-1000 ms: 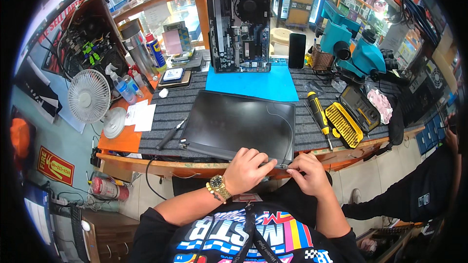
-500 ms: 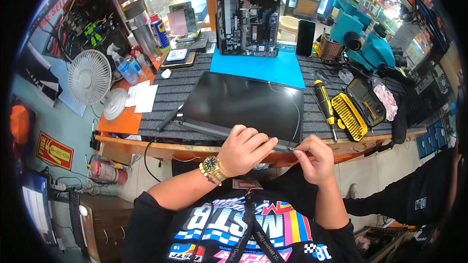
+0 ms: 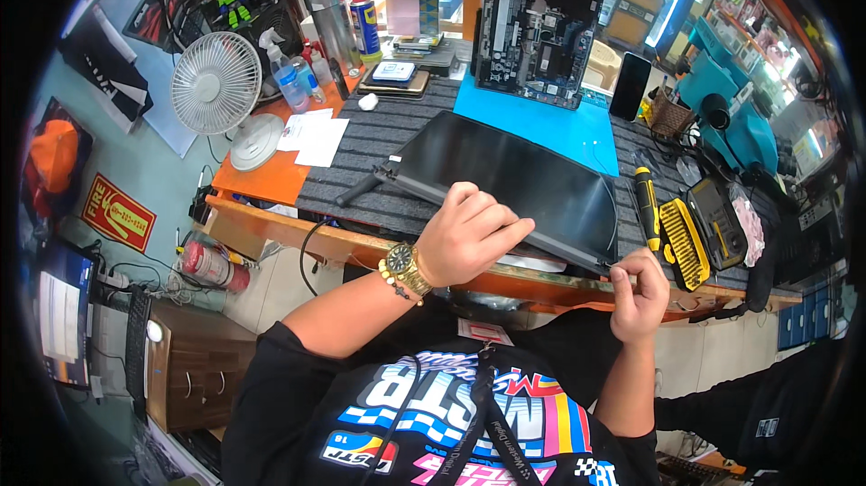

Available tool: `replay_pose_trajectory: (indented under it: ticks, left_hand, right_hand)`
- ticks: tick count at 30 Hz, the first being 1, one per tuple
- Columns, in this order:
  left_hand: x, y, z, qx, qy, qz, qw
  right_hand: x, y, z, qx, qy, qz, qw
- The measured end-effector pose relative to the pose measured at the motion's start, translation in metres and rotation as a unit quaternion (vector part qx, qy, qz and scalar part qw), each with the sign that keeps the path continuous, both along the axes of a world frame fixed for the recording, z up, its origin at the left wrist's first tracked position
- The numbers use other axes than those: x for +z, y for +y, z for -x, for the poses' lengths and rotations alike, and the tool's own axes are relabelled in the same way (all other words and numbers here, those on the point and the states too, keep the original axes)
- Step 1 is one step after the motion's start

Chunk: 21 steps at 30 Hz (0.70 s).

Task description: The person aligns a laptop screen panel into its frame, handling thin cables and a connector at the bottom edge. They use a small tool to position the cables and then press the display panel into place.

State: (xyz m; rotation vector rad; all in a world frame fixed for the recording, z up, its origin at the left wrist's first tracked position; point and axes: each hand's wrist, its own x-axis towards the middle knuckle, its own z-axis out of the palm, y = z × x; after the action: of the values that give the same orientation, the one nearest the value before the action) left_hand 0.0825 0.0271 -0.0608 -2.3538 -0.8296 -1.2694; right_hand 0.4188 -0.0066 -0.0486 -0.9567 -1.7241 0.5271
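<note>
Left hand [image 3: 474,238] farther from right hand [image 3: 639,295], wider gap along screen panel [image 3: 505,175] — view swung leftward

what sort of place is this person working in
Most likely an electronics repair shop: an opened laptop base stands upright with its fan and circuit boards exposed, and a teal microscope and yellow bit set sit off to the right.
</note>
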Motion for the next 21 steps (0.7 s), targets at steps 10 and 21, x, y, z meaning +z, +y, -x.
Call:
replay_pose_trajectory:
  ticks: [10,21]
  left_hand:
    - [0.016,0.015,0.041,0.008,0.002,0.001,1.000]
    - [0.068,0.046,0.037,-0.095,0.034,0.045,0.994]
  right_hand:
    - [-0.001,0.015,-0.009,-0.012,0.021,-0.006,1.000]
    - [0.051,0.029,0.006,-0.071,-0.057,-0.122,0.988]
